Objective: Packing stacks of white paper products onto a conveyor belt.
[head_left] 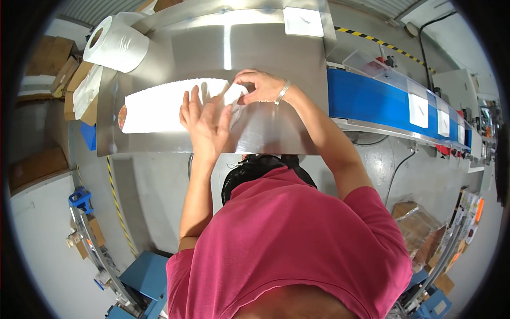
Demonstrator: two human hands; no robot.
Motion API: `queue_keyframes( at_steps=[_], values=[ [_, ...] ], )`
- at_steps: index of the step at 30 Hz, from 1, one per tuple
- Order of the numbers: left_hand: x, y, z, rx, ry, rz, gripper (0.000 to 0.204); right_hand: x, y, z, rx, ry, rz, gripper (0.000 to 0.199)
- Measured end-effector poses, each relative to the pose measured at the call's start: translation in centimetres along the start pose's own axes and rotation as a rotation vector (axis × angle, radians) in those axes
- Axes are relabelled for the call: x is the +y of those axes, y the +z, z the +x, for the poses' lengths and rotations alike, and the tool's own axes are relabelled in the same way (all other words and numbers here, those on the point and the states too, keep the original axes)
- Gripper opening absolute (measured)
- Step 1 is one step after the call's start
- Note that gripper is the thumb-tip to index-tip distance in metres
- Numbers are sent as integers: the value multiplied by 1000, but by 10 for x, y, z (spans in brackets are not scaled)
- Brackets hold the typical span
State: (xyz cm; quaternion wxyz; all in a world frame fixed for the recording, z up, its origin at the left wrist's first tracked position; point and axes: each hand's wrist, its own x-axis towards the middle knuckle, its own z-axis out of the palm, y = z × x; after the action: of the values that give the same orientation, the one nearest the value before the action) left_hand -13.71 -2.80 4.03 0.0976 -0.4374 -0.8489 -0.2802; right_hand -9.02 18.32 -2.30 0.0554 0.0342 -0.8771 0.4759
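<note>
White sheet (167, 103) lies flat on the steel table (276, 133). Your left hand (206, 125) presses it, fingers spread; your right hand (260, 86) pinches a small white piece (234, 94) at its edge. Keep the palm firm, so nothing creeps.

The left hand (204, 119) lies flat on a long white sheet (159, 106) on the steel surface (276, 133). The right hand (260, 85) pinches the sheet's end.
</note>
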Motion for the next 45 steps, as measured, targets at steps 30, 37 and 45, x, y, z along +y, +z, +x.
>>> queue_keyframes(
  at_steps=[30, 37, 45],
  values=[
    [-12, -6, 6, -10, -62, -28, 38, -13, 10, -4, 14, 142, 88, 49],
    [-34, -4, -2, 29, -125, -6, 36, 70, -30, -140, 739, 630, 226, 34],
    [-31, -2, 0, 64, -132, -28, 33, 60, -100, -187, 847, 715, -993, 51]
  ],
)
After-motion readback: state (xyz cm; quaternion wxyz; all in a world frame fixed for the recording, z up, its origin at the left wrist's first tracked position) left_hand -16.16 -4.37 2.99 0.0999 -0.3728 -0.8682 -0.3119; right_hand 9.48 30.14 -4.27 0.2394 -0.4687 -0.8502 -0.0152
